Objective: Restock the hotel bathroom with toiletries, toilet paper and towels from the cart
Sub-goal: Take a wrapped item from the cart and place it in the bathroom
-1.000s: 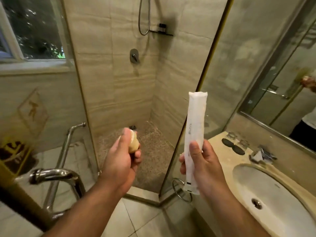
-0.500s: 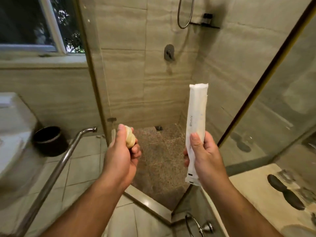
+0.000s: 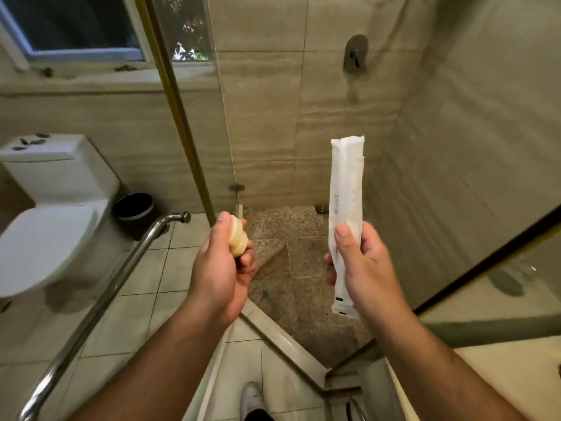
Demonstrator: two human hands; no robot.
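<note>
My left hand (image 3: pixel 223 265) grips small round cream-coloured soaps (image 3: pixel 237 236), stacked between thumb and fingers, held at chest height in front of the shower opening. My right hand (image 3: pixel 362 268) holds a long white sealed toiletry packet (image 3: pixel 346 192) upright, thumb pressed on its front, the top end reaching well above the hand. Both hands hover over the speckled shower floor (image 3: pixel 291 238) threshold.
A white toilet (image 3: pixel 45 214) stands at the left with a black bin (image 3: pixel 133 206) beside it. A chrome grab rail (image 3: pixel 115 287) slants across the tiled floor. Glass shower panels with a gold frame (image 3: pixel 179 117) flank the opening. The vanity counter edge (image 3: pixel 501 375) is lower right.
The view has swung left: the toilet and bin came fully into sight and the sink and counter slid out at the right. Both hands keep their grips and stay in front of me.
</note>
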